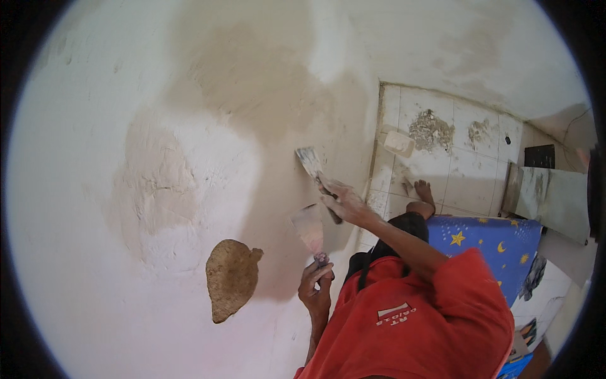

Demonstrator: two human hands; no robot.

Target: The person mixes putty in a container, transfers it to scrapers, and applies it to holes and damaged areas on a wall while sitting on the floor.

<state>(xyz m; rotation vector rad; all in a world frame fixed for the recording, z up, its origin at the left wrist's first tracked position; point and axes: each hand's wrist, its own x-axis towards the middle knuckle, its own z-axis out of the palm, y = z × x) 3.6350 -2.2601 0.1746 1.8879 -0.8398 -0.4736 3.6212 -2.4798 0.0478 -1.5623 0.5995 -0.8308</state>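
Note:
My right hand (346, 201) is closed round the dark handle of a putty knife (309, 160). Its blade, smeared with pale filler, points up and left over a damp beige patch (271, 104) on the white wall (76, 189). Whether the blade touches the wall I cannot tell. Lower down, my left hand (315, 285) grips a second, wider putty knife (307, 228) by its handle, blade upward. Left of the left hand, a brown bare patch (231, 280) with an irregular edge shows in the wall. Rough filler (161, 189) covers another area farther left.
White floor tiles (470, 183) carry crumbled debris (431, 131) and a small white tray (399, 143). My bare foot (425, 194) stands near the wall. A blue covering with yellow stars (483, 246) lies to the right, beside a grey panel (550, 199).

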